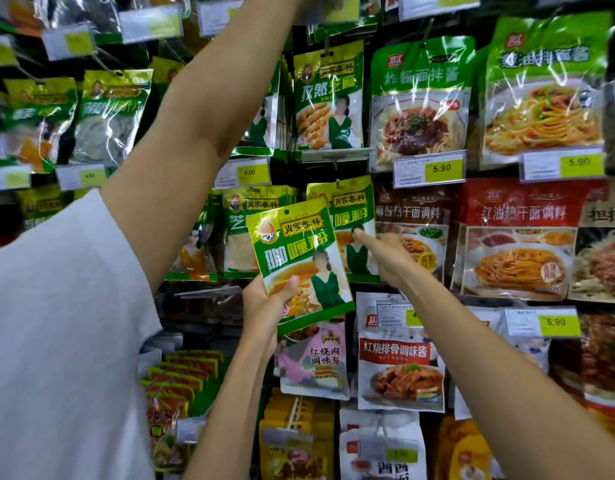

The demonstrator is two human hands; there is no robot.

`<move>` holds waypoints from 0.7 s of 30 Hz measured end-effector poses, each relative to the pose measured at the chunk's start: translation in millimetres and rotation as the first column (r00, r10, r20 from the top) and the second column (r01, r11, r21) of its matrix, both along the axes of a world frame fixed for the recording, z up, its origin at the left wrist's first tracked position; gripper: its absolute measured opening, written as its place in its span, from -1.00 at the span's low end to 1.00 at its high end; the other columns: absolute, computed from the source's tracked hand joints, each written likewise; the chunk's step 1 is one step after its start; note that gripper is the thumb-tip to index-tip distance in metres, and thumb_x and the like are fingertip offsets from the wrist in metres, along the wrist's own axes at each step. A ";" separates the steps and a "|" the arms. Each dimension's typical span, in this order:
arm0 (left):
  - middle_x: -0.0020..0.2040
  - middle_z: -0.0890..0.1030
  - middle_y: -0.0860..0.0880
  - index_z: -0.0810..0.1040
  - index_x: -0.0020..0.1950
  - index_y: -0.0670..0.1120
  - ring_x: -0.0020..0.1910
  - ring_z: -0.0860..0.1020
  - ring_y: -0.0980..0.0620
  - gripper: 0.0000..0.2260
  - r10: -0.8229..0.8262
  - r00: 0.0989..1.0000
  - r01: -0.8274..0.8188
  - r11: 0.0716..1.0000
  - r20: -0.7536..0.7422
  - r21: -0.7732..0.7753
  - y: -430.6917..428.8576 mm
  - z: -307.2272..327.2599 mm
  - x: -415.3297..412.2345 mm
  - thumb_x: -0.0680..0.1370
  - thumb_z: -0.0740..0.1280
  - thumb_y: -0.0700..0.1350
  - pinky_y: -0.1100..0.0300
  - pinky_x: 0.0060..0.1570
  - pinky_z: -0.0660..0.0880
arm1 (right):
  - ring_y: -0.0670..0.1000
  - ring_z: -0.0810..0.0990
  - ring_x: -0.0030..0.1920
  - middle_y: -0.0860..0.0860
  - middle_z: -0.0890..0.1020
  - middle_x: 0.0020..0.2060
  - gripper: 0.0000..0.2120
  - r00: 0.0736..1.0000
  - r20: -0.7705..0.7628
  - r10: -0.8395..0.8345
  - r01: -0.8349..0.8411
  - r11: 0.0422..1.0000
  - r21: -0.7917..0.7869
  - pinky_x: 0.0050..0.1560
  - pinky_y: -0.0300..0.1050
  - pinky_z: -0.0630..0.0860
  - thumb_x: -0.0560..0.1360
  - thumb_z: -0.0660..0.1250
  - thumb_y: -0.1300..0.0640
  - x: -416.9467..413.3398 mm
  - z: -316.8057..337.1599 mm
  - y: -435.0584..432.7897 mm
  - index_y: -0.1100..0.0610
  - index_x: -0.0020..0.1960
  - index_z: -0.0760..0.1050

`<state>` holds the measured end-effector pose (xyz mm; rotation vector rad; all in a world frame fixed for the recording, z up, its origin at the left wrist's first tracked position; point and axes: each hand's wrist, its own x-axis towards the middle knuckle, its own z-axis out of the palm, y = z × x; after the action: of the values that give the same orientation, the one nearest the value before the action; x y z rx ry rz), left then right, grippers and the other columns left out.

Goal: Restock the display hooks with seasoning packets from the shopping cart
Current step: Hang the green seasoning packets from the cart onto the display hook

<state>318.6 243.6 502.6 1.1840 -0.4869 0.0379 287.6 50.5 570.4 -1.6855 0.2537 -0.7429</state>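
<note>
- Two hands are seen at the middle of the display: the left hand is closed on the lower left corner of a green curry packet, thumb across its front, and the right hand is stretched toward the rack, its index finger laid against a matching hung packet; the rest of that hand is loosely curled and nothing is gripped by it.
- One packet is held, tilted slightly, in front of the rack and just left of the hung one, whose left side is overlapped by it.
- A third arm, in a white sleeve, is raised diagonally from the lower left to the top of the rack; its hand is cut off at the frame edge, so its grip cannot be told.
- One row up, a stack of green packets is hung, several deep; an exact count cannot be made.
- To the right, two green noodle-sauce bags are hung side by side.
- Three yellow price tags reading 5.90 are counted, and one reading 3.00.
- Below, a pink packet is hung beside a white and red rib-sauce packet.
</note>
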 end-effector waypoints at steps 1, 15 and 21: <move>0.06 0.66 -0.11 0.56 -0.01 -0.02 0.08 0.62 -0.08 -0.82 -0.003 1.000 0.003 1.000 0.002 0.000 -0.7 0.2 -1.9 0.48 0.39 -0.28 -0.14 0.18 0.50 | 0.12 0.45 0.30 0.18 0.53 0.24 -0.64 1.000 0.008 0.004 -0.004 1.000 -0.015 0.23 -0.07 0.34 0.58 0.27 0.08 -2.3 -3.5 -1.4 0.32 0.25 0.44; 0.05 0.67 -0.08 0.57 0.04 -0.02 0.06 0.63 -0.06 -0.79 -0.059 0.998 0.057 0.997 0.032 0.052 -12.0 4.7 -39.4 0.47 0.40 -0.27 -0.13 0.16 0.52 | -0.03 0.57 0.13 -0.10 0.62 0.01 -0.81 0.982 0.165 -0.096 0.133 0.964 -0.230 0.18 -0.08 0.52 0.60 0.24 0.13 -84.1 -48.5 -1.5 0.11 0.12 0.59; 0.03 0.68 -0.05 0.58 0.11 -0.08 0.06 0.63 -0.05 -0.75 -0.106 0.988 0.093 0.988 0.108 0.119 -23.1 8.2 -50.9 0.46 0.43 -0.24 -0.12 0.16 0.51 | -0.10 0.62 0.09 -0.04 0.67 0.07 -0.72 0.976 0.151 0.155 -0.141 0.985 -0.104 0.09 -0.19 0.53 0.49 0.34 -0.05 -98.6 -54.3 22.1 0.06 0.13 0.57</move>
<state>267.7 220.5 510.9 1.2718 -0.6563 -0.0085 189.0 72.5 516.1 -1.7012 -0.0185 -0.7816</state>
